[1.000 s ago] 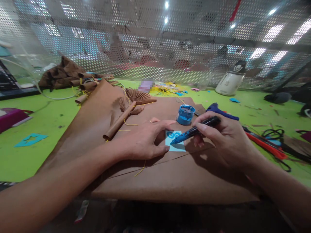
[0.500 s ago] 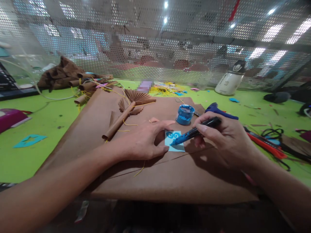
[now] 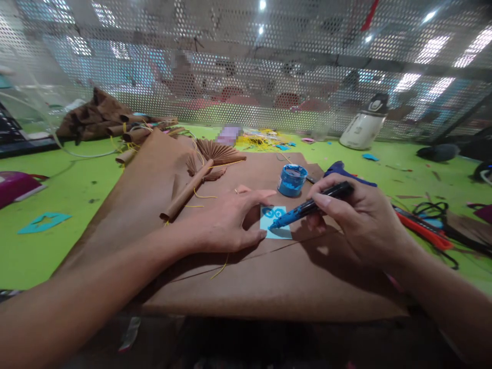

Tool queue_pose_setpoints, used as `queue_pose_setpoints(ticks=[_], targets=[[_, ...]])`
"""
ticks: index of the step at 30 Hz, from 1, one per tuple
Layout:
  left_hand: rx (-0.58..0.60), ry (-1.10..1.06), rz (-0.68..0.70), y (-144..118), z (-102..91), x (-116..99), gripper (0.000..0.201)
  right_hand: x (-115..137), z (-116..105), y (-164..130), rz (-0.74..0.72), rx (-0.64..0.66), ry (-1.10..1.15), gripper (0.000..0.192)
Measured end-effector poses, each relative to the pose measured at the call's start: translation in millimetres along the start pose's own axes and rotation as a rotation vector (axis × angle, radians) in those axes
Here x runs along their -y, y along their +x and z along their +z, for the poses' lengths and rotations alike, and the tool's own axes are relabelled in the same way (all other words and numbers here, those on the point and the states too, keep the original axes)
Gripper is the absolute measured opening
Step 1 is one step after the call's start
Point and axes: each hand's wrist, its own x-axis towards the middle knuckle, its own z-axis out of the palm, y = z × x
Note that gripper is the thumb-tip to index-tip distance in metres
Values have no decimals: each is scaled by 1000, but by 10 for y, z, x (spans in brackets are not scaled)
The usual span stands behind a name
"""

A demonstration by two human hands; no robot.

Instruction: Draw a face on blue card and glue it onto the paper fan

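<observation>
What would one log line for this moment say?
left hand: pins blue card | right hand: holds pen, tip on card

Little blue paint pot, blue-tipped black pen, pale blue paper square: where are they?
Little blue paint pot (image 3: 292, 180), head view, side wall.
Blue-tipped black pen (image 3: 307, 207), head view, mid-barrel.
Pale blue paper square (image 3: 282, 233), head view, lower edge.

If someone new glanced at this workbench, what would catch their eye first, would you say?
Probably the two hands at the centre: the right hand holds a blue-tipped pen with its tip on a small blue card, which the left hand pins to the brown paper. Just behind sits an open blue paint pot, and the bright green table spreads all around.
</observation>
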Motion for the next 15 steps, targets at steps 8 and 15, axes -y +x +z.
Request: queue_pose_setpoints(ticks=[8,15], targets=[[-7,-7,35,14,6,4,58,35,-6,-10,-33,6,-49,5],[-13,-2,33,11,8,26,59,41,6,-5,-33,26,-66,6]])
